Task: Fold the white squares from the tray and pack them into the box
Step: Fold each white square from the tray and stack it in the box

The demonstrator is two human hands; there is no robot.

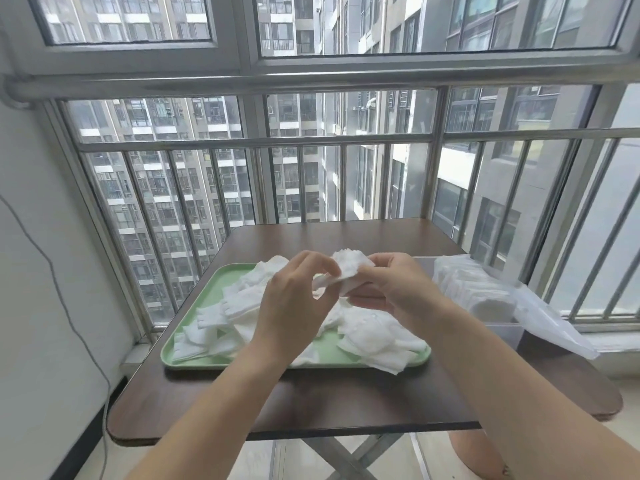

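A light green tray (pixel 204 292) lies on the dark wooden table, heaped with several loose white squares (pixel 221 318). Above the tray both hands hold one white square (pixel 349 266), partly bent. My left hand (pixel 294 303) pinches its left edge between thumb and fingers. My right hand (pixel 394 289) pinches its right side. To the right stands a clear box (pixel 502 336) lined with a plastic bag, with folded white squares (pixel 478 292) stacked inside.
The dark table (pixel 311 400) is small with rounded corners and folding metal legs below. The plastic bag (pixel 550 323) spills over the box's right side. A barred window railing stands just behind the table. A white wall with a hanging cable is at the left.
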